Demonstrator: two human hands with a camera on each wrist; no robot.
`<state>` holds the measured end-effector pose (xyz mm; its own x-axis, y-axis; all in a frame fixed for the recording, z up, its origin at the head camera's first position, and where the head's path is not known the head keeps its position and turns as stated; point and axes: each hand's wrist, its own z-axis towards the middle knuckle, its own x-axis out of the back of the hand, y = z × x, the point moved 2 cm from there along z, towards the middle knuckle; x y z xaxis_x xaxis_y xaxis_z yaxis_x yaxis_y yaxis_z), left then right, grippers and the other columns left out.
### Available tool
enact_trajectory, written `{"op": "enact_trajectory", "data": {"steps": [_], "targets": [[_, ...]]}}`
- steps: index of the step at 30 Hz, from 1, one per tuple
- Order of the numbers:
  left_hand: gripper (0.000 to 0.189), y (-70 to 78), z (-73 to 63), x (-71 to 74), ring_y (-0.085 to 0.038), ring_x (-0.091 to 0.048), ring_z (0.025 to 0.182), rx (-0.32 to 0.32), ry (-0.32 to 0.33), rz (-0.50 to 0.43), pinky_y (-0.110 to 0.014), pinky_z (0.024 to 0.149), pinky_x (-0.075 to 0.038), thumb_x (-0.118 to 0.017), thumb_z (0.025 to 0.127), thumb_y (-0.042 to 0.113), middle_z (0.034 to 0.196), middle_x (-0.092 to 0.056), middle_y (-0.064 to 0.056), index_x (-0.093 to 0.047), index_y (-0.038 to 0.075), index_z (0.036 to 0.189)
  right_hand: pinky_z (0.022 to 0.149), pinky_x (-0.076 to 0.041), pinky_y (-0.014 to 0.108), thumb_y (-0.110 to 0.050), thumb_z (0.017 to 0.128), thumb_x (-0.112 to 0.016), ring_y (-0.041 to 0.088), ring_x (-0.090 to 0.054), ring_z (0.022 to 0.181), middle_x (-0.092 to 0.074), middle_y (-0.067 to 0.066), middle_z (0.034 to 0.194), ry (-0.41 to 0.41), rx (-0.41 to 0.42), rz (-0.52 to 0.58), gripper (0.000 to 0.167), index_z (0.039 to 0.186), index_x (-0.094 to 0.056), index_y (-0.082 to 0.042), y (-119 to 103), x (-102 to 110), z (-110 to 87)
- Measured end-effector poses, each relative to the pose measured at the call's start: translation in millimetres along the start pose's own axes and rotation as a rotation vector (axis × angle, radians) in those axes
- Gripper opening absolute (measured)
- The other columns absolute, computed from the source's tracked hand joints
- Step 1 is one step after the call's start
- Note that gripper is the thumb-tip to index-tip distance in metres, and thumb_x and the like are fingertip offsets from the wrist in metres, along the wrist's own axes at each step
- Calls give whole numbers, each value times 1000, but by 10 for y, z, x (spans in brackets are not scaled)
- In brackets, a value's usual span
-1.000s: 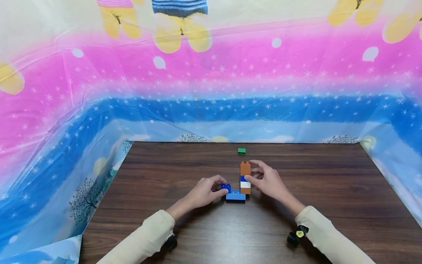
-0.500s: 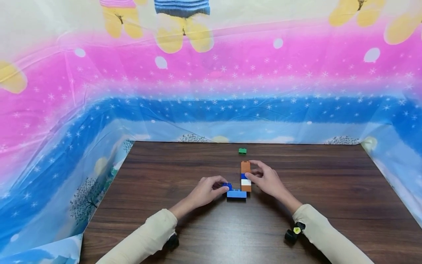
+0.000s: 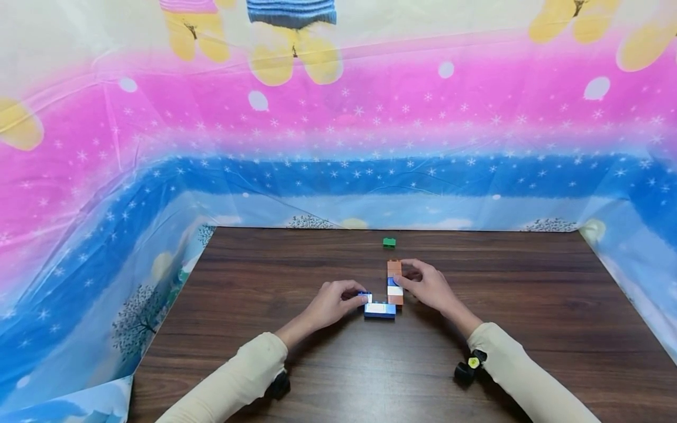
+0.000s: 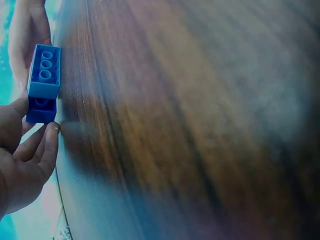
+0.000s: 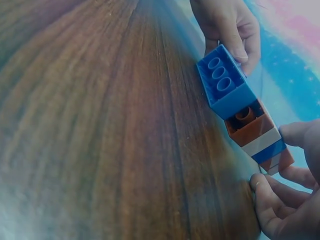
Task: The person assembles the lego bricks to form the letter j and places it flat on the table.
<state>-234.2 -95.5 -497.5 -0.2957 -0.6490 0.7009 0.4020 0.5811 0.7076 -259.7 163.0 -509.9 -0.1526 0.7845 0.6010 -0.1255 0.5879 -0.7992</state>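
Between the two hands is a joined build of toy building bricks, held up with its hollow underside showing in both wrist views. A long light blue brick (image 3: 379,310) forms its base. At the left end a small dark blue brick (image 4: 41,114) juts out, pinched between thumb and fingers of my left hand (image 3: 332,305). On the other end stands a stack of orange, white and blue bricks (image 3: 394,291). My right hand (image 3: 431,289) grips this stack, thumb at the blue layer and fingers around its far side, partly hidden in the head view.
A small green brick (image 3: 389,242) lies farther back on the dark wooden table (image 3: 264,258). A patterned cloth (image 3: 338,176) hangs behind the table and along its sides. Each wrist wears a black camera device (image 3: 465,373).
The build has risen slightly in view and tipped, so its studs show less and its front faces catch more light. Both hands keep their holds.
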Motion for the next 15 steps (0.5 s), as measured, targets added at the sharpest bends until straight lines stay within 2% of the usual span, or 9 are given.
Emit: {"op": "enact_trajectory", "data": {"steps": [5,15], "targets": [[21,-1,8,-1,-8,-67,99,-6,2,3,-30,86,-54,-65,102,31,107,-74,5,-74,17,114,90,-54,47,-45,97,-68,30,-65,113,-66,13,130,-12,2,-8,58,143,-57,-11,38,-2,33],[24,-22,30,-13,-8,-67,100,-7,-8,18,-31,86,-54,-63,103,32,108,-74,5,-74,17,117,85,-55,43,-43,96,-70,27,-65,108,-66,13,125,-23,23,-33,56,138,-61,-7,54,2,64]]}}
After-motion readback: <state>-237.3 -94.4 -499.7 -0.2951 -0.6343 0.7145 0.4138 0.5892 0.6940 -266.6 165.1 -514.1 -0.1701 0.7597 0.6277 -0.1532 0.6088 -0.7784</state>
